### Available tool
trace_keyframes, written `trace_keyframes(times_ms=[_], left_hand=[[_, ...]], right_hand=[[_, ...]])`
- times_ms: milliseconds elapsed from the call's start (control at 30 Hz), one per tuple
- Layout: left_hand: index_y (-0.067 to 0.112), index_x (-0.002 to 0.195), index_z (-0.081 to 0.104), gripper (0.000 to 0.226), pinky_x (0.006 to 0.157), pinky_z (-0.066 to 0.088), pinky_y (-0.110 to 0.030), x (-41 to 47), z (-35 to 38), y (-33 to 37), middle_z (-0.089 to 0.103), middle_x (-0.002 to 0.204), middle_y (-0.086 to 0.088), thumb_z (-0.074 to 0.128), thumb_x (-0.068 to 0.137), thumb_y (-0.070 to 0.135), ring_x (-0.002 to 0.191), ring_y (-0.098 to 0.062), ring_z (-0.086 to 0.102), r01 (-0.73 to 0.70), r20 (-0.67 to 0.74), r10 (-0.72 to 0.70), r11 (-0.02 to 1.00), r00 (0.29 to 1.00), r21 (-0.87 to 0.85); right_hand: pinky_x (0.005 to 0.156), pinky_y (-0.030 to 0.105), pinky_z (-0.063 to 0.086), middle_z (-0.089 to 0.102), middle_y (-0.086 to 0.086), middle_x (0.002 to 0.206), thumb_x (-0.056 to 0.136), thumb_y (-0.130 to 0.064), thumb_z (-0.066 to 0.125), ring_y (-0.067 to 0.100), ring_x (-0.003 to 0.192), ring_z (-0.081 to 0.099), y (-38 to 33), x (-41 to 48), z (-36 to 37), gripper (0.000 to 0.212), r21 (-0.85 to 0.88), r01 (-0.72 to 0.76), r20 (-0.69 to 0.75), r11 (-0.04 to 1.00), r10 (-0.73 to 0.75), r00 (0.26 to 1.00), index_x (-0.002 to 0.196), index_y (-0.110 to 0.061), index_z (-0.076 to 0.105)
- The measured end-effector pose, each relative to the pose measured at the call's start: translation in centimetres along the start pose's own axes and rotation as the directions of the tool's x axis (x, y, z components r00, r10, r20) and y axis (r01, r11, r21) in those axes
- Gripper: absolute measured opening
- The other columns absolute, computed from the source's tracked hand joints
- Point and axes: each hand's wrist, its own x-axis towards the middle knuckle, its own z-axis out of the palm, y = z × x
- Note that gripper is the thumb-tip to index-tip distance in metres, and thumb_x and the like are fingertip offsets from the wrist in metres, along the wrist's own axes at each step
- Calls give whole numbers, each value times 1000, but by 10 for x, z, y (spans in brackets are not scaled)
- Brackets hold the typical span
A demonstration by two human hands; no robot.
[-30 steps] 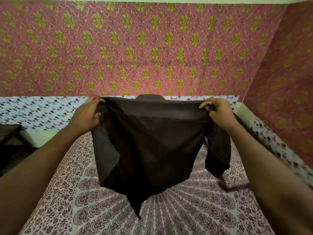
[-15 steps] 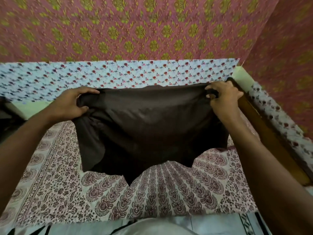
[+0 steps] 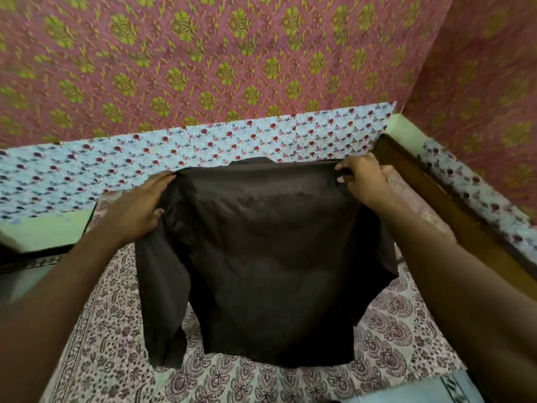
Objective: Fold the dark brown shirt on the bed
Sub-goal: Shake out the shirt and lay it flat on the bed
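The dark brown shirt [image 3: 270, 257] is spread out with its back toward me over the bed's patterned sheet [image 3: 110, 359]. My left hand [image 3: 139, 207] grips its left shoulder and my right hand [image 3: 363, 181] grips its right shoulder. The collar peeks out at the top edge between my hands. One sleeve hangs down on the left side; the right sleeve is mostly hidden behind my right forearm. The hem reaches down to the near part of the bed. Whether the shirt lies flat on the sheet or still hangs a little above it, I cannot tell.
A light blue flowered cloth strip [image 3: 203, 141] runs along the far side of the bed below the pink and green patterned wall [image 3: 232, 53]. A brown wooden bed rail [image 3: 453, 205] runs along the right. A dark object [image 3: 17, 257] sits at the left edge.
The shirt has opened out longer, with its body and left sleeve now hanging straight down toward the sheet. Both hands stay on the shoulders, and my view has tilted.
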Motion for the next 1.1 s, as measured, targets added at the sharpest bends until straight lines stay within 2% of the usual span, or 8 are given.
trace_keyframes(times_ms=[133,267,433,633,833,933,1033,1100], left_hand=[[28,164,15,98,84,60,-49,27,64,-16,14,172,4,70,86,6,125,-40,61,18,113,-20,1000,993,23],[35,164,6,103,73,59,-48,65,120,-22,3,173,12,67,85,11,97,-42,70,82,176,-100,991,979,110],[22,165,5,102,68,55,-49,120,172,-21,-2,173,5,67,85,11,89,-44,69,181,212,-213,971,954,159],[22,165,-1,103,65,51,-44,189,251,-33,-11,173,8,67,89,13,85,-44,70,314,215,-354,928,910,200],[21,165,-3,89,82,55,-52,243,329,-49,-16,172,11,53,97,9,95,-46,69,438,299,-480,876,825,199],[20,164,-5,92,79,57,-51,268,366,-68,-18,172,10,55,97,8,94,-45,70,446,280,-497,866,822,229],[21,165,-7,98,63,46,-44,294,402,-91,-24,170,12,59,94,2,87,-44,69,454,250,-508,857,825,244],[20,165,-7,96,63,41,-43,315,418,-104,-25,170,13,54,94,-2,86,-41,68,448,227,-501,859,835,249]], right_hand=[[116,66,30,54,12,147,78,-27,88,44,139,41,24,29,67,65,-178,53,211,983,-15,977,137,-20,61],[112,69,30,37,10,159,86,-14,78,48,144,25,31,54,121,77,-211,96,288,973,-32,957,154,-15,42],[110,62,19,30,12,162,93,-21,71,47,142,22,30,104,178,76,-190,90,307,978,-28,951,158,-9,34],[107,71,30,23,4,167,87,-35,71,52,142,22,44,159,259,84,-182,36,316,983,24,948,158,-15,31],[106,73,34,20,4,167,85,-43,55,52,136,23,60,201,357,84,-157,26,414,987,42,909,160,-15,29],[105,71,37,19,3,168,84,-36,63,50,135,26,66,227,404,86,-154,15,429,988,53,902,160,-15,29],[103,67,39,15,0,169,79,-29,67,50,136,29,64,260,446,94,-193,18,401,981,62,914,162,-17,25],[100,66,40,14,-2,168,78,-22,71,48,135,29,60,286,469,97,-204,-9,389,979,89,917,163,-18,24]])
